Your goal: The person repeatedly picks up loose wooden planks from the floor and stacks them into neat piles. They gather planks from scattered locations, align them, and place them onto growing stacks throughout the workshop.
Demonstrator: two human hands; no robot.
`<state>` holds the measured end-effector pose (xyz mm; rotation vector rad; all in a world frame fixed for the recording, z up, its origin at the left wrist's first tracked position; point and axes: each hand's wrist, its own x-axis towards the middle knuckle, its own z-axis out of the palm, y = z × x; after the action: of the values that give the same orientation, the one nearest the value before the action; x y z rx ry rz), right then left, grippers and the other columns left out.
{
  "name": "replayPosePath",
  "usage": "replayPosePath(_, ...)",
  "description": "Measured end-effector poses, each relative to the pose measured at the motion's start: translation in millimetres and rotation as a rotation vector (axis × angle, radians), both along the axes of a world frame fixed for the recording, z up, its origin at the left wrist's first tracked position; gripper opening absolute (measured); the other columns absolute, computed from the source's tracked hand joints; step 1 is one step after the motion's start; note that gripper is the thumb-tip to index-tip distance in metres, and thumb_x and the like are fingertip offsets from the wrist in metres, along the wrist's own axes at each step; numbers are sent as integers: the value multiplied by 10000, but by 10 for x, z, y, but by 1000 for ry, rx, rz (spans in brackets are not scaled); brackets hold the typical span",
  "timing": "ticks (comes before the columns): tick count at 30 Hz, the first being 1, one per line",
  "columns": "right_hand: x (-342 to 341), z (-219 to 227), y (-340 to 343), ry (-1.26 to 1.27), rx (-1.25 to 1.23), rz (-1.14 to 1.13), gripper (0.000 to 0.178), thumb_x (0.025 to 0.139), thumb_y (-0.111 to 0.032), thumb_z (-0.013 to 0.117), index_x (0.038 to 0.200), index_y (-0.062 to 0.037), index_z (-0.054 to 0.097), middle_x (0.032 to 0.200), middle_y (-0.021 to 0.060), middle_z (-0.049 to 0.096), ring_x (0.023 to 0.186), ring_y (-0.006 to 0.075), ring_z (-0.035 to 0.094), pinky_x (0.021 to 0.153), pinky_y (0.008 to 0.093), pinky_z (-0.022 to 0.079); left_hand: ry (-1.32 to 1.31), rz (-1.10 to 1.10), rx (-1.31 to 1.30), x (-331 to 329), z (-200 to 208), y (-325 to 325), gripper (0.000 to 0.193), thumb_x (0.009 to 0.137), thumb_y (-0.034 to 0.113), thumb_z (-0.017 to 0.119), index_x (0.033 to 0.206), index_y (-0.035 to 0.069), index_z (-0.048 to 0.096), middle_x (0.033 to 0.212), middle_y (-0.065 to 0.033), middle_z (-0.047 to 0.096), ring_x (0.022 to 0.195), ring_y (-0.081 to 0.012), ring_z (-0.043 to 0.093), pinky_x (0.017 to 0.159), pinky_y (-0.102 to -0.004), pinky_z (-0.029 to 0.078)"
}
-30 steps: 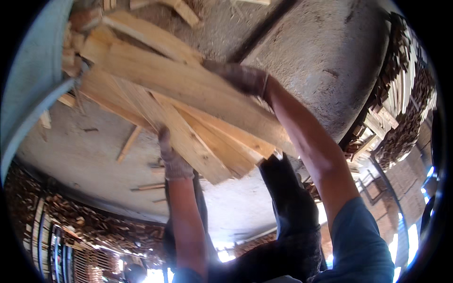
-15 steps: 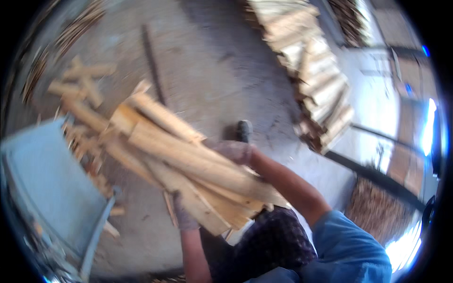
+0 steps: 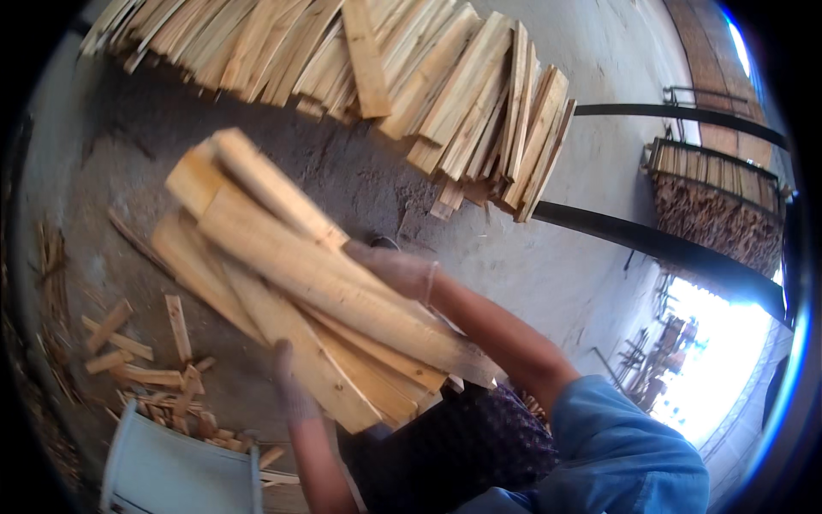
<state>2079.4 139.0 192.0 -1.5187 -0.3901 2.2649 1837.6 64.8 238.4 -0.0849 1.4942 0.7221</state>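
Plank bundle [image 3: 312,272] held, near side of stacked row [image 3: 458,81].
Long axis far-left to near-right (crosswise to row's boards [image 3: 248,51]); left hand [image 3: 294,390] and right hand [image 3: 398,270] apart, clamped on its opposite long edges.

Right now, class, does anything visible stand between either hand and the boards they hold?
Only the thin gloves: the left hand grips the boards along their lower-left side, the right hand along their upper-right. Nothing else visible is between.
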Motion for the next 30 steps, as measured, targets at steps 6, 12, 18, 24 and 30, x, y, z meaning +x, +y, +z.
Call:
replayPosePath(6,1521,363,972,-94,92,-381,955,995,-820,309,1522,-54,528,1471,232,588,1292,240,639,1079,350,537,-136,-504,276,1245,-23,2175,695,925,364,711,1457,-45,531,1353,-172,625,1228,-269,615,1073,-374,494)
replayPosePath(12,2686,156,1717,-168,192,-764,928,1019,-776,339,1613,-66,400,1551,179,531,1383,259,541,1144,379,456,-170,-1161,476,3141,250,4225,824,957,421,676,1591,-19,388,1568,-201,482,1428,-293,491,1191,-400,420)
replayPosePath(18,2616,-545,2106,-1038,11,-412,1058,954,-675,604,1605,81,248,1535,360,461,1493,455,411,1223,484,363,812,-1734,664,3747,-1089,4087,983,1011,548,571,1676,16,82,1714,-257,207,1564,-441,273,1290,-450,280)
replayPosePath(24,2284,-894,2197,-1362,-69,-125,1290,831,-686,748,1631,100,110,1651,359,231,1523,539,235,1276,525,231,447,-1272,719,3281,-1579,4475,812,953,564,629,1516,2,465,1552,-296,486,1383,-439,537,1150,-496,442)
replayPosePath(30,2241,-1074,2236,-1384,-87,-45,1325,834,-714,736,1627,119,79,1639,369,238,1528,521,239,1274,514,236,889,-1251,373,3171,-2103,5176,623,900,452,729,1239,-67,670,1267,-279,694,1154,-411,691,1023,-472,526)
